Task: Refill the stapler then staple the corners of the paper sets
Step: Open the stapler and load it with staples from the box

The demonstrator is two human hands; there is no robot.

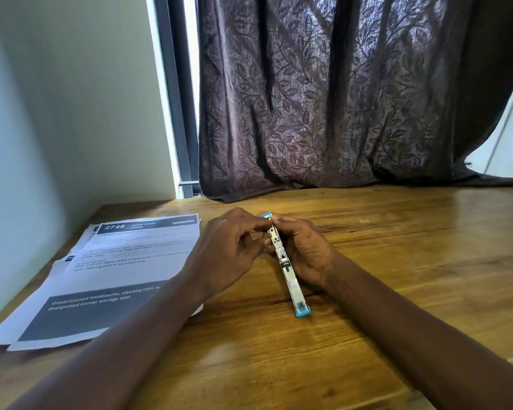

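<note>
A blue stapler (289,276) lies swung open on the wooden table (397,247), its metal magazine facing up and its near blue end pointing toward me. My right hand (302,250) curls round the stapler's far half from the right. My left hand (234,250) comes in from the left, and its fingertips pinch at the far end of the magazine. What those fingertips hold is too small to make out. A stack of printed paper sets (116,276) lies on the table to the left, partly under my left forearm.
A dark patterned curtain (353,99) hangs behind the table, its hem resting on the far edge. A pale wall (57,113) borders the table on the left, with a window frame (178,99) beside the curtain. Bare wood spreads to the right.
</note>
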